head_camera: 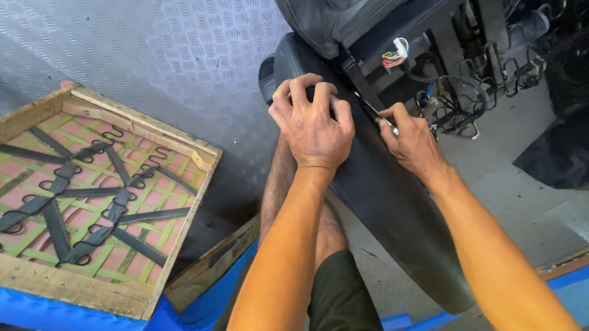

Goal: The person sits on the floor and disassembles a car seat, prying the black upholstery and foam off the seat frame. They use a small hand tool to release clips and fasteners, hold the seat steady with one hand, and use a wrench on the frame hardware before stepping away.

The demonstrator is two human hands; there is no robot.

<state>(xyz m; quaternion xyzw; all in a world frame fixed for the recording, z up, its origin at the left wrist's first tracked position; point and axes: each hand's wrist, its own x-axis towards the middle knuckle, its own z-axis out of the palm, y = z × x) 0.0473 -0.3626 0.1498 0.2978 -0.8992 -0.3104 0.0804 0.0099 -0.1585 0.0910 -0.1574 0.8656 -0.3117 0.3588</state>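
Hands meet on the black panel (381, 201), the long dark piece running from centre frame down toward five o'clock. Your left hand (312, 125) curls its fingers over the panel's upper edge, gripping it. At three o'clock of it, your right hand (412, 142) is clamped on a thin dark tool (374, 113), tip pointing toward eleven o'clock against the panel. Coloured wires (396, 55) hang at twelve o'clock of that hand. A wooden seat frame (58, 282) with black straps lies well apart at nine o'clock.

Two hands, one seat panel, one frame

One left hand (312, 125), one right hand (412, 142), one black seat panel (389, 207), one wooden webbed frame (76, 197).
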